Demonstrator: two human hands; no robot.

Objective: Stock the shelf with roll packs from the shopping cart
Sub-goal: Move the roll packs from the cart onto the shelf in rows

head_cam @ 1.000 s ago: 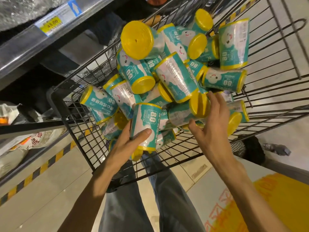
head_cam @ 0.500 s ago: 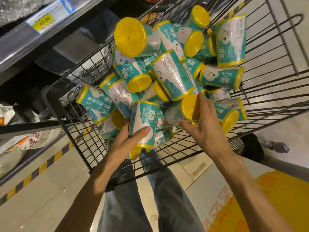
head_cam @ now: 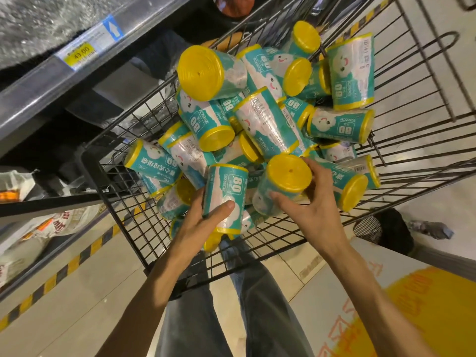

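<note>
Since the earlier frame, right hand (head_cam: 313, 215) has closed round a yellow-ended roll pack (head_cam: 280, 186), frame centre. Left hand (head_cam: 203, 222) grips an upright pack (head_cam: 225, 197). Lift both clear of the cart (head_cam: 123, 202) before turning to the shelf (head_cam: 51, 83), upper left.

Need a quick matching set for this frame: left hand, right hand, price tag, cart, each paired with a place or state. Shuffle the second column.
Column 1
1. left hand
2. right hand
3. price tag
4. shopping cart

Column 2
A. stuck on the shelf edge, upper left
B. grips a roll pack with its yellow end facing the camera
C. holds the heap of packs
D. grips an upright roll pack, "80" label showing

Pairs: 1-D, 2-B, 3-A, 4-C
</note>
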